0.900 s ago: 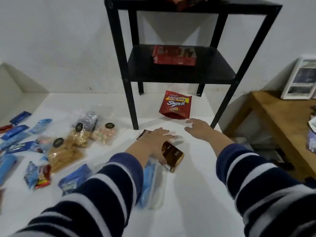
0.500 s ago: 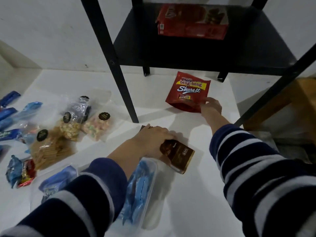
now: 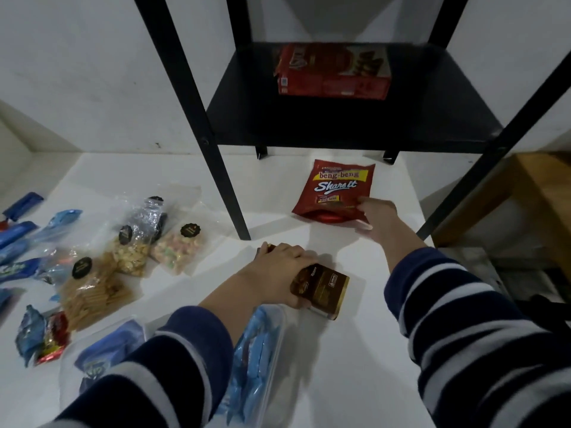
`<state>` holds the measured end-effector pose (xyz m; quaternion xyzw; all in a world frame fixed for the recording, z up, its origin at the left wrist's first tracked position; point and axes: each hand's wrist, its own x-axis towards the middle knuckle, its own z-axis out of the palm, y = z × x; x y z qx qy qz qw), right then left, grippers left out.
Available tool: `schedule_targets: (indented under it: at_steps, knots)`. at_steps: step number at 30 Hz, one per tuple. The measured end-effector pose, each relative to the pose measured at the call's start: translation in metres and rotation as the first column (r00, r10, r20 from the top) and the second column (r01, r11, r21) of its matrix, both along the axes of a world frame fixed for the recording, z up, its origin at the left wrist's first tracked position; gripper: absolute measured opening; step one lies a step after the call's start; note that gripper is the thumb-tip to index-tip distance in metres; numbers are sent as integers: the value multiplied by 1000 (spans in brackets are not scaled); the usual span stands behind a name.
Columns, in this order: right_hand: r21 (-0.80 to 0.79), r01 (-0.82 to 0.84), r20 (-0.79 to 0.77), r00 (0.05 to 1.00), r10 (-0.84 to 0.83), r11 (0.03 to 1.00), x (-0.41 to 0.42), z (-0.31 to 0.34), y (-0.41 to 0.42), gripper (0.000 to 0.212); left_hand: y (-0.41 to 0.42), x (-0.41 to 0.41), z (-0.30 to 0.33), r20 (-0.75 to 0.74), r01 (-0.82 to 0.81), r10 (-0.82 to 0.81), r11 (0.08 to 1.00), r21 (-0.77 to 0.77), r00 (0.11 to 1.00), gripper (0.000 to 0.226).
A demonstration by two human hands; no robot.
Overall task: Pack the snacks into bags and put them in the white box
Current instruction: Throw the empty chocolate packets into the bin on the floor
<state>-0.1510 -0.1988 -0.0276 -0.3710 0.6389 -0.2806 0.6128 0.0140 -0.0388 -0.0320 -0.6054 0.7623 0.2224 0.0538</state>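
Note:
A red Beng-Beng snack pouch lies on the white table under the black shelf. My right hand grips its lower right corner. My left hand presses down on a brown snack box lying flat near the table's middle. A clear bag of blue packets lies just below my left wrist. No white box is in view.
Clear bags of crackers and mixed snacks and blue wrapped packets crowd the left side. The black shelf's front leg stands between the hands and those bags. A red carton sits on the shelf. A wooden bench is at right.
My right hand reached forward from beside the brown box to the red pouch and took hold of its corner. My left hand stayed on the brown box. The view moved closer.

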Motion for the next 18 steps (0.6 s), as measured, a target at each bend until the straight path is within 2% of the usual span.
schedule_targets:
  at_steps: [4,8,13,18]
  knots:
    - [-15,113,144,983,-110,993,-3,8,23,38,8,4,12,75,12,0,987,-161,997,81]
    - [-95,143,107,985,-133,985,-8,30,48,37,29,14,34,94,-15,44,956,-291,995,79]
    - [-117,166,229,964,-136,979,-5,72,121,36,89,32,64,77,-115,146,941,-320,986,81]
    - [-145,146,283,954,-100,979,17,94,215,38,180,70,77,38,-280,309,901,-331,950,84]
